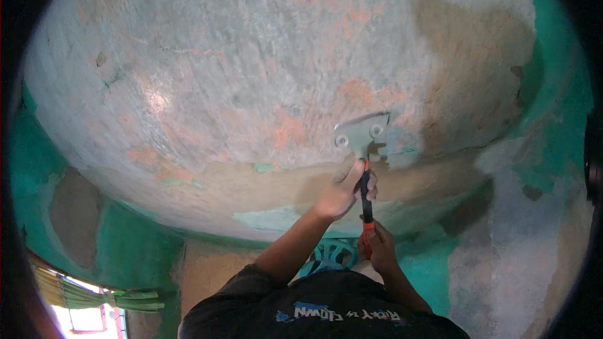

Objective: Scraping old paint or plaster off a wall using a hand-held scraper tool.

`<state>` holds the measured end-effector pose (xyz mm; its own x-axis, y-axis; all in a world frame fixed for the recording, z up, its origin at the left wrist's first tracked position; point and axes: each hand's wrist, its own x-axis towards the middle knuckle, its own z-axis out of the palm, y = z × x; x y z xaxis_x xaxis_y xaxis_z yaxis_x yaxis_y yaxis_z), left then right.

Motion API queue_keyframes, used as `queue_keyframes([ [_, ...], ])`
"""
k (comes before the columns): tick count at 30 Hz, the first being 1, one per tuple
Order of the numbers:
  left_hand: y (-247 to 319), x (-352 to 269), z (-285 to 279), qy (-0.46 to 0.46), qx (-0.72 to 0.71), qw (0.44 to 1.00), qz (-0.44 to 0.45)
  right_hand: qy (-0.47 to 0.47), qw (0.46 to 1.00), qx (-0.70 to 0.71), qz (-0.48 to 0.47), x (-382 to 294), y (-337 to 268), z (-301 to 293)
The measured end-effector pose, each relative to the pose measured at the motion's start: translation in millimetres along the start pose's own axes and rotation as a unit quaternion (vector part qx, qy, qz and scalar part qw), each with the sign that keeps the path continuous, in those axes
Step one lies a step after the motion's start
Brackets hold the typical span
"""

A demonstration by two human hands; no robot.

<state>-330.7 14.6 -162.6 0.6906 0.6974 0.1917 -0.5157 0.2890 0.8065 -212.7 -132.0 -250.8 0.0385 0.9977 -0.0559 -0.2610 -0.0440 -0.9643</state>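
A long-handled wall scraper (pixel 366 197) is held by both of my hands, its handle black and orange. My left hand (pixel 346 190) grips the upper part of the handle, thumb lying along it just below the head. Lower down, my right hand (pixel 379 247) is closed around the orange end. The wide metal blade (pixel 360 134), fixed with two round screws, points away from me and tilts slightly. Its edge is at or very near a patchy plastered surface (pixel 235 94); exact contact is hard to tell. Grey, brown and orange-red areas show across that plaster.
Green painted wall (pixel 558 103) with bare patches borders the plaster. A teal plastic chair (pixel 332 252) shows below my arms. At lower left, a green tied curtain (pixel 89 297) hangs across a bright barred window (pixel 87 320). A dark object (pixel 594 160) stands at the right rim.
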Motion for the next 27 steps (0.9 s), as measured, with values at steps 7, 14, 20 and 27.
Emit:
queue_keyframes([
  [7, -42, 4, 5, 0.021, 0.008, 0.999, -0.025, 0.02, 0.999, 0.011, 0.049, -13, 17, -28],
  [14, -24, 32, 39, -0.017, -0.012, 1.0, -0.014, 0.02, 1.0, 0.009, -0.004, -9, -18, -42],
  [20, -85, 33, 25, 0.002, 0.012, 0.998, -0.06, 0.045, 0.999, 0.015, 0.026, -15, 32, -77],
  [27, -95, 57, 56, -0.016, 0.054, 0.995, -0.077, 0.089, 0.995, 0.041, -0.003, -24, 33, -102],
])
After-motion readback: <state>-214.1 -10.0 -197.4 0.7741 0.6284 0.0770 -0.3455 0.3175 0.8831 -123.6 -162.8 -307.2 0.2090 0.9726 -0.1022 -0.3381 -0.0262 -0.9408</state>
